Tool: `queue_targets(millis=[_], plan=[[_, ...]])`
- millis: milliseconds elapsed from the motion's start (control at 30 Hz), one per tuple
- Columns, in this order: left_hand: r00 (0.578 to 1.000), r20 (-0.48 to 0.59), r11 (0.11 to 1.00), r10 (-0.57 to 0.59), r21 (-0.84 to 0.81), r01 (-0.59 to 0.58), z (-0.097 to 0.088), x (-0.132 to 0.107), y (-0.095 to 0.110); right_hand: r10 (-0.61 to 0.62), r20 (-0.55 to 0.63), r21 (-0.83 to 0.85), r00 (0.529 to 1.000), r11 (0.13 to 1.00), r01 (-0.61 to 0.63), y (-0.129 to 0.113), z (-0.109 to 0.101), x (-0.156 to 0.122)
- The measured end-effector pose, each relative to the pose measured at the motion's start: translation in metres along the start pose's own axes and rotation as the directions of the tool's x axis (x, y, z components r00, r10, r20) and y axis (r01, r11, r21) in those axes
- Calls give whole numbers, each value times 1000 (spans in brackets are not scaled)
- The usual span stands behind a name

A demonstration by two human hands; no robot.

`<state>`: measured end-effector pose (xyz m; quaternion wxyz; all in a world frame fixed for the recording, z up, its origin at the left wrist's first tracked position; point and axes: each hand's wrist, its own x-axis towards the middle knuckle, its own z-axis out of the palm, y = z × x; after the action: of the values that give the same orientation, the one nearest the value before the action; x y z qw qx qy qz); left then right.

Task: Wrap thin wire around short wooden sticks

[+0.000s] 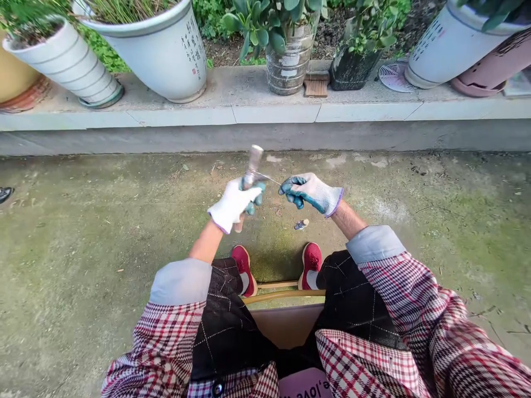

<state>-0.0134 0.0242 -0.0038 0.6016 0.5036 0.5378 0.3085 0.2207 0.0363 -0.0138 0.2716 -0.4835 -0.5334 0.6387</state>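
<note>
Two gloved hands up over the middle of the concrete ground [103,232], short of its far edge under the ledge [274,113]. Fist of the left hand [234,203] wrapped around a rod [253,163], fingers pressed together on its middle. Rod tilted a little right of upright, with a blurred grey top clear above the fist and a brownish lower end poking out beneath.

Thumb and fingertips of the right hand [311,192] pinched on a thin strand [269,178], other fingers curled in. This hand just beside the other, not touching it. Strand stretched from the rod across to the pinch, too fine to tell whether wire or thread.

Small bottle [301,224] lying on the ground below the right hand, just ahead of the right shoe [311,262]. That one and the left shoe [244,268], both red, flat on the ground in front of a stool [286,320]. Dark checked trousers, plaid sleeves, grey cuffs at both forearms.

Along the ledge:
- ribbed white pot [70,63] toward the left end
- big white pot with writing [166,50] beside it
- silvery pot [290,63] of succulents near the middle
- small wooden block [316,87], then a black pot [352,69]
- round white grille [394,76]
- tilted white pot [448,44] and pink pot [489,69] at the right end

Dark shoe tip [5,193] at the left edge of the ground.
</note>
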Motion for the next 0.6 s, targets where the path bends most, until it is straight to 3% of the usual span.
queue_targets(millis=[100, 200, 300, 400, 467, 600], plan=[[990, -117, 912, 82, -392, -122, -29, -1, 11, -1, -68, -42, 998, 999, -2, 4, -16, 0], [960, -281, 775, 8, -605, -183, -59, -2, 19, 7, -85, -163, 996, 986, -21, 10, -36, -3], [930, -357, 748, -84, -639, -178, -75, -3, 21, 51, -124, -344, 991, 935, -91, 18, -51, -4], [900, -427, 741, -86, -632, -229, -81, -9, 22, 146, -279, -489, 949, 829, -271, 28, -65, 0], [869, -486, 734, -94, -623, -270, -89, -15, 22, 158, -370, -511, 916, 788, -342, 37, -77, 3], [776, -607, 760, -171, -583, -288, -116, -28, 19, 156, -447, -459, 881, 805, -375, 56, -102, 3]])
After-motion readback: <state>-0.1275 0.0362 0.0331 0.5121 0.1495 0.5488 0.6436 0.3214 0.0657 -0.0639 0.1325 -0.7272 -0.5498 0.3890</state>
